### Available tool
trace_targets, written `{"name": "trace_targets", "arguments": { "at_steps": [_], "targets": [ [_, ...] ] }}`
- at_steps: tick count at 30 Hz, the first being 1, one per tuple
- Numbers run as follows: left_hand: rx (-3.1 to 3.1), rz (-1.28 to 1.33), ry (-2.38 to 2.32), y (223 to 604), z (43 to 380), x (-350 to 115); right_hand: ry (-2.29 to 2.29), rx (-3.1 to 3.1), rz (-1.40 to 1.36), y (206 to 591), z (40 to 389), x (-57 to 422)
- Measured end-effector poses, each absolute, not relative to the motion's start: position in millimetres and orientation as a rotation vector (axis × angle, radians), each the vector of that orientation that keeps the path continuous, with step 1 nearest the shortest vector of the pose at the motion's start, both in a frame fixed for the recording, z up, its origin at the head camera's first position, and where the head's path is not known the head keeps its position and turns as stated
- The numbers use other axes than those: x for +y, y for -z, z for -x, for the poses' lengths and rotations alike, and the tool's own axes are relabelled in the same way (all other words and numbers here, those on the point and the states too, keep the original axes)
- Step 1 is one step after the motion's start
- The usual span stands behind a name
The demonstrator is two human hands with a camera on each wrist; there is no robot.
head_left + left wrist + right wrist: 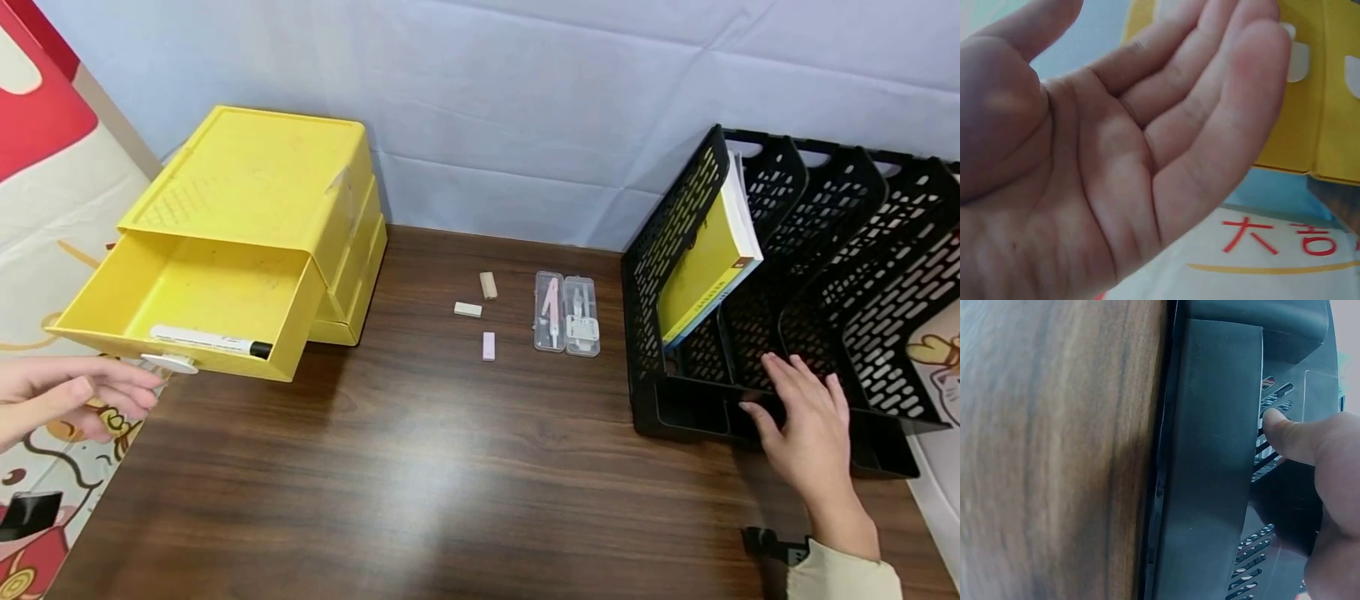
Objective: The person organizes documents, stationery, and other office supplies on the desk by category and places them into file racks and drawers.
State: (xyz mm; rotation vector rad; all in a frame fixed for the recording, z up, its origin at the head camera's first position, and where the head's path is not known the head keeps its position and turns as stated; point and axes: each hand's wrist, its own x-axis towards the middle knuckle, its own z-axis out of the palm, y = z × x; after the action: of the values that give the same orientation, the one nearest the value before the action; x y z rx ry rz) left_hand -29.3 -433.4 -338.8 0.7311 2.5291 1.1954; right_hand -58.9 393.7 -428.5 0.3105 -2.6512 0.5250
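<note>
Drawer knob (172, 363) lies just beside the left fingers (129, 372).

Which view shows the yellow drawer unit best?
The head view, because it takes in the yellow drawer unit with its top, side and pulled-out drawer. The left wrist catches only a section, partly hidden by the fingers; the right wrist shows none of it.

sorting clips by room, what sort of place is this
Probably a study or office desk: a black file rack holding a yellow book, a yellow drawer unit and a compass set.
</note>
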Motion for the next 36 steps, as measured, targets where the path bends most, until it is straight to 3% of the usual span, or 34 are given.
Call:
{"name": "trace_targets", "arguments": {
  "at_steps": [11,23,36],
  "targets": [
    [2.270,-0.543,-1.300,343.4,36.1,-415.2,-0.519,-2.649,-0.310,428.4,57.5,394.4],
    [2.121,-0.714,-1.446,352.2,41.3,-402.8,-0.515,-2.654,-0.309,428.8,57.3,393.6],
    [2.121,-0.478,-1.459,347.7,41.5,-397.9,-0.518,-2.653,-0.312,429.2,58.8,394.7]
  ]
}}
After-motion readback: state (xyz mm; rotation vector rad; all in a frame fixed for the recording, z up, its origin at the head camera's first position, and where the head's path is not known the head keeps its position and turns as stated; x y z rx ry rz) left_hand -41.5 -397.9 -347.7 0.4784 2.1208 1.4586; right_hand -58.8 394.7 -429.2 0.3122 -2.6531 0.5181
